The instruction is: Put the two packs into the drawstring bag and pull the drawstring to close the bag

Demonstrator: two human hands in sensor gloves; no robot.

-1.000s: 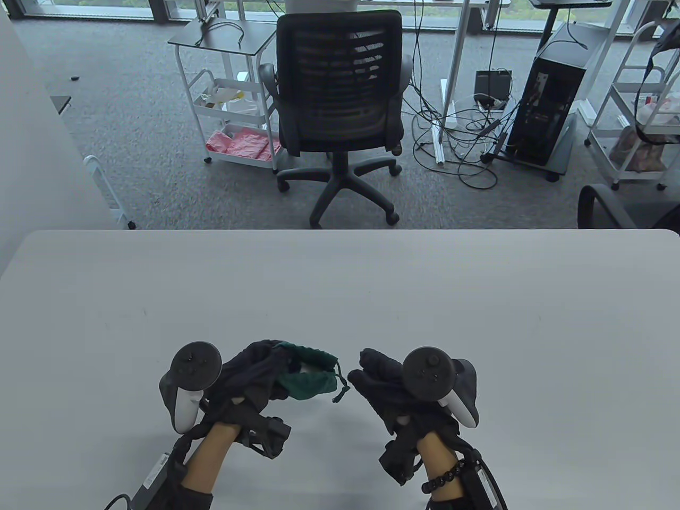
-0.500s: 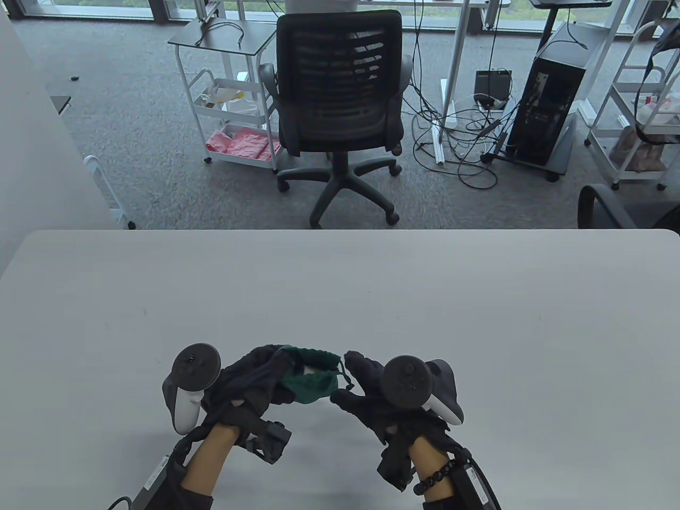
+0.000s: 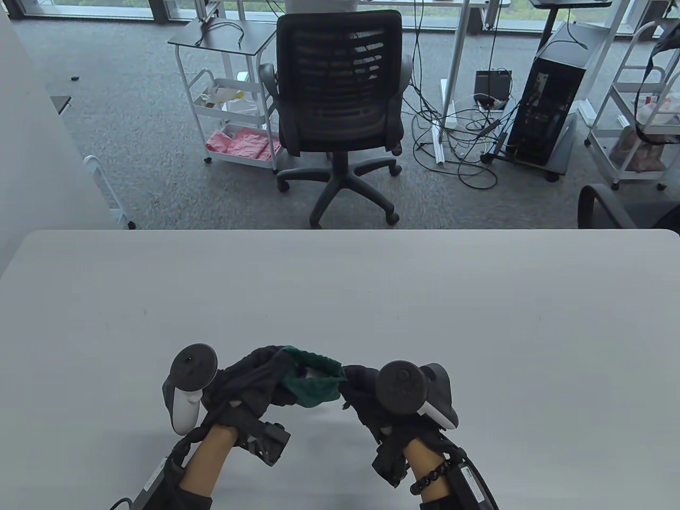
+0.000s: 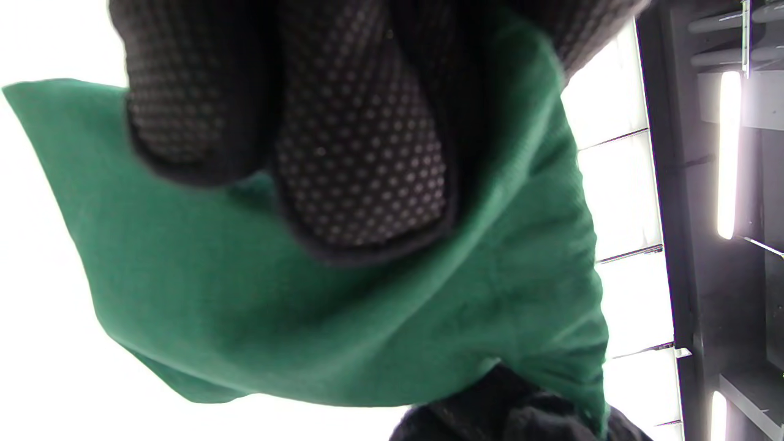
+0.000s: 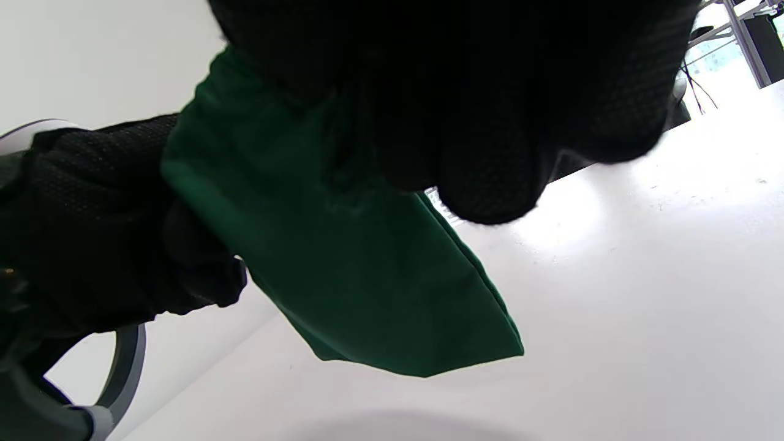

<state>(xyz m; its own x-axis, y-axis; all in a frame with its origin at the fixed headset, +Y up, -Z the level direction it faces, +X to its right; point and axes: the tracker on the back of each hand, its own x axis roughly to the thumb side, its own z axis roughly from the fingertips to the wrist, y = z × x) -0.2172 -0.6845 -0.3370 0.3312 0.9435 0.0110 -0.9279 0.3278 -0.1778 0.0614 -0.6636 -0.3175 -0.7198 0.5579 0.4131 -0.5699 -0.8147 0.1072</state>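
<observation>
A green drawstring bag hangs just above the white table near its front edge, held between both hands. My left hand grips the bag's left side; in the left wrist view its dotted fingers curl over the green cloth. My right hand holds the right end of the bag's mouth, fingers closed on the fabric. Something white shows inside the mouth, apparently a pack. The drawstring is hidden under my right fingers.
A black office chair stands on the carpet beyond the table's far edge. White carts and a computer tower with floor cables stand behind it. The grey tabletop stretches ahead and to both sides of my hands.
My right hand has moved left from beside the bag and closed on the right end of its mouth. The dangling cord is no longer visible. The left hand kept its grip.
</observation>
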